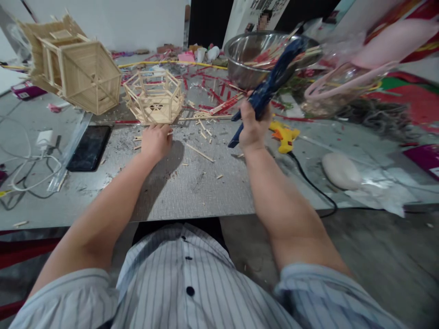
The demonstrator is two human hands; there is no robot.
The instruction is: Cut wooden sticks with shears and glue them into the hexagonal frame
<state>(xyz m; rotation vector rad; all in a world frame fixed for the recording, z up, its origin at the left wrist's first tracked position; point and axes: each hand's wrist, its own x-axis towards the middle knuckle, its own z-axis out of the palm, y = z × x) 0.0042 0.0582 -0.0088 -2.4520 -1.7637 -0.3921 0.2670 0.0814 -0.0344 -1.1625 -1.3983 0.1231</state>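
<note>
My right hand (pixel 255 123) is wrapped round a dark blue hand tool (pixel 269 84) with two prongs pointing down to the left. Its upper end is blurred, so its exact kind is unclear. Fingers curled, my left hand (pixel 156 142) rests on the table in front of a small open lattice frame of wooden sticks (pixel 154 98). The tip of a thin wooden stick (pixel 170 133) shows at its thumb side. Between the hands lie several loose stick pieces (pixel 200 152). A yellow glue gun (pixel 284 136) lies right of my right hand.
A larger stick-built model house (pixel 87 75) lies tilted at the left, behind a black phone (pixel 89 148) and a white charger (pixel 46 139). At the back stands a steel bowl (pixel 240 68) of sticks. A pink basket (pixel 329 98) and a pale rounded object (pixel 341 171) are at the right.
</note>
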